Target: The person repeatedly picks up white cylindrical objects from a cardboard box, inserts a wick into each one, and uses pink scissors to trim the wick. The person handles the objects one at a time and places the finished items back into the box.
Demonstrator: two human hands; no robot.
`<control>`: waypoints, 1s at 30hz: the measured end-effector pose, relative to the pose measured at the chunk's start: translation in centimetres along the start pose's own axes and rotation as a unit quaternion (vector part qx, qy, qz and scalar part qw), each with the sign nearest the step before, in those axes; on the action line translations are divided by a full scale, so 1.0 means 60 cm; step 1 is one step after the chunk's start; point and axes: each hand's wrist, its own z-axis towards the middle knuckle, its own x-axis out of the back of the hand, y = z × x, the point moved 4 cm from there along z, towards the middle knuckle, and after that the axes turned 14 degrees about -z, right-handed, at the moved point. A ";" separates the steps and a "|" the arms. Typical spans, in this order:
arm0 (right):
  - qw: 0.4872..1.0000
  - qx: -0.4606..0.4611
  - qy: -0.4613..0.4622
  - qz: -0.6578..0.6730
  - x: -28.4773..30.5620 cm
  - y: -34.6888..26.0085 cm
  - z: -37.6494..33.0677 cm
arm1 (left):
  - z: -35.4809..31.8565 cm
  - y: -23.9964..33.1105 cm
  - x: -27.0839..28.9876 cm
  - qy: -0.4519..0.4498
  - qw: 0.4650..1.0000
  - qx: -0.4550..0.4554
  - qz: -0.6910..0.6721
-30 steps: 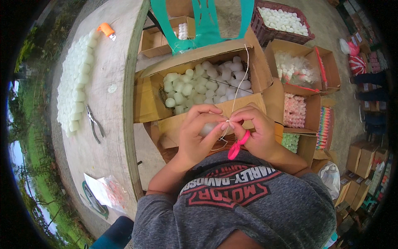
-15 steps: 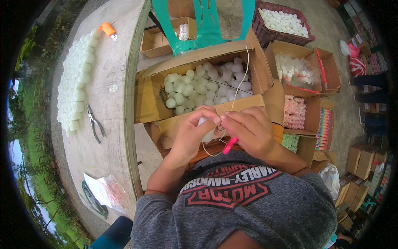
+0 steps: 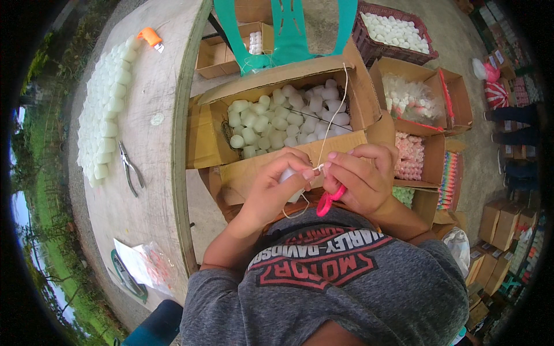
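In front of my chest, my left hand (image 3: 270,187) pinches a white cord (image 3: 328,135) and keeps a small white cylinder (image 3: 287,175) in its curled fingers. My right hand (image 3: 366,181) grips the same cord just to the right, its fingertips close to those of the left. A small knot or loop shows in the cord between them. Bright pink looped handles (image 3: 326,202), like those of small scissors, hang from my right fingers; any blades are hidden. One cord end rises over the cardboard box (image 3: 271,83) of loose white cylinders (image 3: 262,124); another part loops below my left hand.
On the left table (image 3: 158,86) stand rows of white cylinders (image 3: 107,109), an orange cutter (image 3: 150,38), pliers (image 3: 130,168) and a plastic bag (image 3: 154,266). Beyond the box is a green chair (image 3: 287,34). A crate (image 3: 395,53) and several boxes stand to the right.
My hands have drawn slightly apart, and the knotted cord now shows between the fingertips. The pink handles have turned, showing their loops, and moved a little to the right.
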 end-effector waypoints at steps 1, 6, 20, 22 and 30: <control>1.000 -0.008 0.000 0.011 -0.003 0.000 0.000 | 0.000 0.001 0.001 0.002 1.000 -0.006 -0.001; 0.996 -0.039 -0.008 0.081 -0.008 0.000 0.006 | -0.005 0.006 0.007 0.028 0.999 -0.034 0.014; 0.845 -0.260 -0.234 0.404 -0.036 0.004 0.000 | -0.021 0.048 0.000 0.014 0.924 -0.181 0.335; 0.825 -0.255 -0.217 0.456 -0.034 0.006 -0.002 | -0.028 0.051 0.005 0.017 0.930 -0.189 0.315; 0.565 -0.408 -0.369 0.615 -0.081 -0.049 -0.040 | 0.005 0.015 0.023 0.145 0.973 -0.176 0.021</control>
